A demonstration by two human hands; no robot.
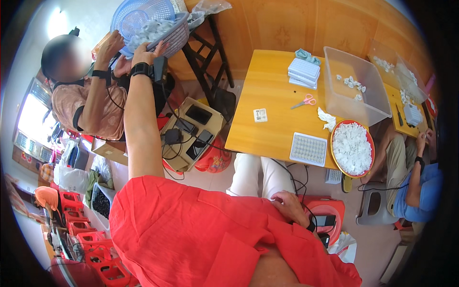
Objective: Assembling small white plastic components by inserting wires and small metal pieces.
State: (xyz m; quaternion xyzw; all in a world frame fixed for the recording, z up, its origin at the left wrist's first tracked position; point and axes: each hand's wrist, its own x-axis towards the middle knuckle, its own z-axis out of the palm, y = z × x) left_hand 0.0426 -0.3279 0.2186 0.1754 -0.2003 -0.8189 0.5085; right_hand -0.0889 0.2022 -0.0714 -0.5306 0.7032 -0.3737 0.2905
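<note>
Red sleeve (191, 229) is nearest; right hand (288, 204) rests relaxed on the thigh, left hand (146, 51) grips the blue basket (143, 19) of white pieces.

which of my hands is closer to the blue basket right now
Left. Your left hand is raised and touching the underside of the blue basket, which a seated person also holds. Your right hand is down by your thigh, far from it.
</note>
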